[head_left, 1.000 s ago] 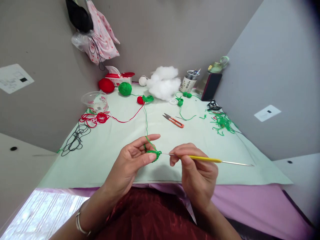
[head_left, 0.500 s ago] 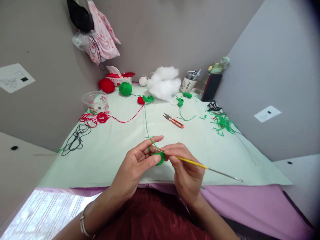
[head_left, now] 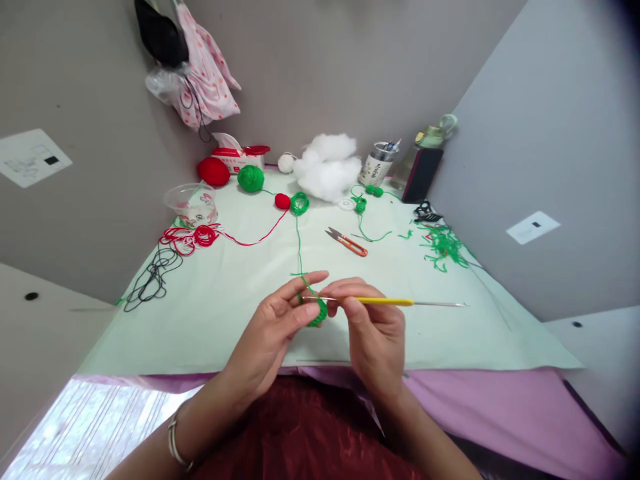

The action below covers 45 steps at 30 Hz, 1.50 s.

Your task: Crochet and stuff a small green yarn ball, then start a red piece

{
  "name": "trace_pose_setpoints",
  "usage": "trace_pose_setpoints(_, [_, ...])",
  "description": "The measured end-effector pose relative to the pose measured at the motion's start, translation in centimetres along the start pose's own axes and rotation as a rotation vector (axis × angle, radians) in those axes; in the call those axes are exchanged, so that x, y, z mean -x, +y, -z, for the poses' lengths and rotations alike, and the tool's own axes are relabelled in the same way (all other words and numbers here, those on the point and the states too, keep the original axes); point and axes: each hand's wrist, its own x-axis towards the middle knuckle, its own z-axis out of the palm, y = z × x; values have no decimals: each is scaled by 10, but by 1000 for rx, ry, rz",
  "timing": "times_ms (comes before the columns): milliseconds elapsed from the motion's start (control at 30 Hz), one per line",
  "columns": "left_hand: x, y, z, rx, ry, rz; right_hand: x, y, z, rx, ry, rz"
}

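Between thumb and fingers, my left hand (head_left: 273,320) pinches a small round green crochet piece (head_left: 319,313) above the front of the table. Green yarn (head_left: 299,243) runs from a loose green coil (head_left: 300,203) down over my left index finger to the piece. My right hand (head_left: 373,327) is closed around a crochet hook with a yellow handle (head_left: 385,301), held nearly level. The hook's thin left end lies at the top edge of the crochet piece, and its other metal end sticks out to the right.
Orange thread snips (head_left: 347,242) lie mid-table. Behind are a red yarn ball (head_left: 283,201), a green yarn ball (head_left: 251,178), white stuffing (head_left: 327,167) and a pen can (head_left: 379,165). A plastic tub (head_left: 193,203) and black cord (head_left: 153,277) sit left, green scraps (head_left: 445,247) right.
The crochet hook has swung from a downward slant to nearly level, its right end rising. The green coil by the small red ball has turned, and its yarn has shifted slightly right.
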Motion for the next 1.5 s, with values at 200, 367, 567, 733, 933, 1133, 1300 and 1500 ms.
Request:
trace_pose_setpoints(200, [5, 2, 6, -202, -32, -16, -2, 2, 1, -98, 10, -87])
trace_pose_setpoints(367, [5, 9, 12, -238, -64, -56, -8, -2, 0, -255, -24, -148])
trace_pose_setpoints(567, [5, 9, 13, -284, -57, -82, -6, -4, 4, -191, -64, -130])
trace_pose_setpoints(733, [6, 10, 15, -346, -40, -107, -2, -6, 9, -88, -120, -23])
trace_pose_setpoints(933, [9, 11, 11, -457, 42, -171, 1, -12, 10, 239, -205, 246])
trace_pose_setpoints(1133, [12, 7, 1, -489, 138, -264, 5, -11, 11, 536, -250, 522])
trace_pose_setpoints(1300, [5, 1, 1, -155, 1, -24, 8, -4, 10, 792, -185, 711])
trace_pose_setpoints(1500, [0, 11, 6, -9, 11, 43, 2, -3, 3, 172, 5, 252])
